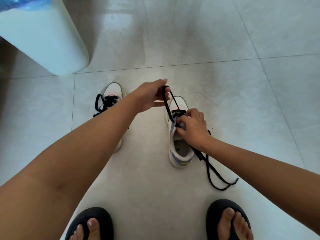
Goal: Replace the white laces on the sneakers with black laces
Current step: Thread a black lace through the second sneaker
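Two feet in black sandals [228,220] stand nearest on the tiled floor [225,49]. Both forearms reach forward. The right hand [192,126] curls its fingers on the right sneaker [179,149], pinching at its tongue. Beyond, the left hand [154,96] pinches a loop of black lace [167,104] pulled up from that shoe. The left sneaker [113,94] sits farther left, already black-laced.

A home interior: you stand on a glossy pale tiled floor [216,40] in black flip-flops [228,220], with a white rounded bin [52,44] at far left and sneakers [178,153] set before your feet.
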